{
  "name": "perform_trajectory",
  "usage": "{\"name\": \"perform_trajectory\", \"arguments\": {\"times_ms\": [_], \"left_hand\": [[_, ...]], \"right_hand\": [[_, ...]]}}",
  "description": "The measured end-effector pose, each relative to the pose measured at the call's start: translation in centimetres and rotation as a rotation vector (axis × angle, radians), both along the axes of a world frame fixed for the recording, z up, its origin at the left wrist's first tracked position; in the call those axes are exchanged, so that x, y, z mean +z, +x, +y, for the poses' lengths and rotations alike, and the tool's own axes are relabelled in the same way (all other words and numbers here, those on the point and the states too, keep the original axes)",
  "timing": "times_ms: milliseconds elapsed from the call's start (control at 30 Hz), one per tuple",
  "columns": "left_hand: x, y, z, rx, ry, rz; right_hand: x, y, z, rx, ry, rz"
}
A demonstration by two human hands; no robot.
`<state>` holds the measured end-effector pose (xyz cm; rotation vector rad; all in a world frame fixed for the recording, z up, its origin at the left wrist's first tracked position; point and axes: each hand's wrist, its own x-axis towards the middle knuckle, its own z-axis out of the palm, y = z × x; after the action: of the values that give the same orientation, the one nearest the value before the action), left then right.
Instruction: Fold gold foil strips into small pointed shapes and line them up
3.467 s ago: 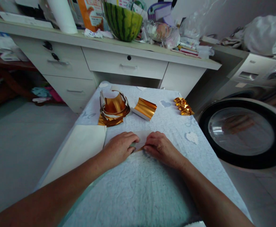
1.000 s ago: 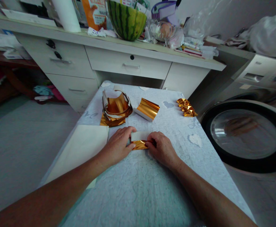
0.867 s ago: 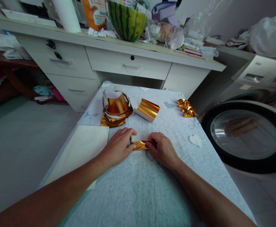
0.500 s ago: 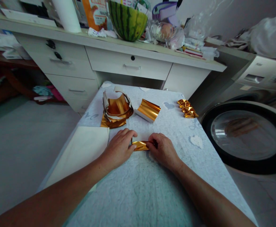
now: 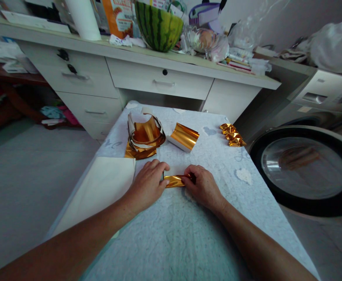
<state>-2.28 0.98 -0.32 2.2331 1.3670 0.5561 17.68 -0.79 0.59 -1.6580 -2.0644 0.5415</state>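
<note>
Compared with a few seconds ago, we see a clear change: the piece between our hands showed mostly its pale back with just a thin gold edge, and now a broad shiny band faces up along the near side. Against a second ago, the pale part behind that band is harder to make out. We judge from this that a lengthwise fold has been made and is being held or pressed down.

That piece, a narrow strip of shiny gold foil paper, lies nearly crosswise on the desk covered with pale blue patterned cloth, in the middle, directly between our hands. Its surface is bright and slightly creased, its near edge fairly straight, and both its ends are partly hidden by fingers.

Our right hand has its grip clenched on the strip's right end, thumb against bent fingers. Our left hand sets its thumb on the left end, the forefinger standing apart beyond; we cannot tell whether that grip pinches or only steadies the paper.

Beyond lie a curled gold sheet with a white back, a ring-shaped loose stack of gold paper and a row of crimped gold pieces.
</note>
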Motion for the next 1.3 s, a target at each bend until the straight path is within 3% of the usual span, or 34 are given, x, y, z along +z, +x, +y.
{"name": "perform_trajectory", "arguments": {"times_ms": [733, 1300], "left_hand": [[0.29, 0.09, 0.01, 0.038, -0.007, -0.029], [0.54, 0.02, -0.04, -0.007, -0.029, 0.010]], "right_hand": [[0.29, -0.18, 0.10, -0.028, -0.033, 0.017], [0.24, -0.20, 0.05, -0.023, -0.014, 0.011]]}}
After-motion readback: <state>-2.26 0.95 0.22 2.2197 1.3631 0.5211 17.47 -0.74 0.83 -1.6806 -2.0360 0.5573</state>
